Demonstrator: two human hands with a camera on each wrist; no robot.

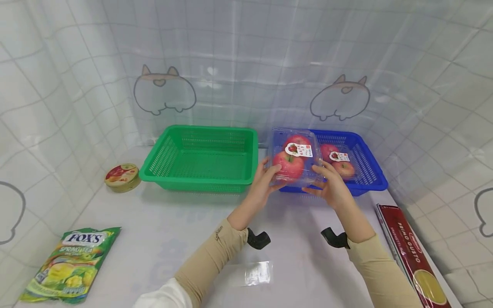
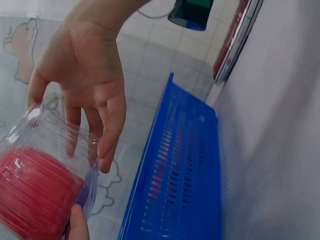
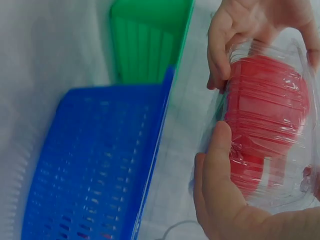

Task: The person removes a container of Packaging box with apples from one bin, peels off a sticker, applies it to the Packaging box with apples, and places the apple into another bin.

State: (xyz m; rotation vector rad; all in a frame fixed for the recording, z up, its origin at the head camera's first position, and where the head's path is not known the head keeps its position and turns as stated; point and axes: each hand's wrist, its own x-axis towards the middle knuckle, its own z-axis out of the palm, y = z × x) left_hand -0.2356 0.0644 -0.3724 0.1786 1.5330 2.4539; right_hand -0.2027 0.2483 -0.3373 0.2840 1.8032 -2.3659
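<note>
Both hands hold a clear plastic clamshell box of red apples (image 1: 294, 160) above the left part of a blue basket (image 1: 371, 177). The left hand (image 1: 262, 182) grips its left side, thumb on top and fingers beneath. At the right side the right hand (image 1: 333, 184) grips the near corner the same way. Through the plastic box (image 3: 270, 110) the apples show in the right wrist view, with a hand at each end. A second box of apples (image 1: 343, 169) lies inside the blue basket.
To the left of the blue basket stands a green basket (image 1: 200, 185). A round gold tin (image 1: 122, 177) and a green Fox's candy bag (image 1: 69, 265) lie at the left. A red spaghetti pack (image 1: 414, 256) lies along the right edge. A curtain with drawn corgis hangs behind.
</note>
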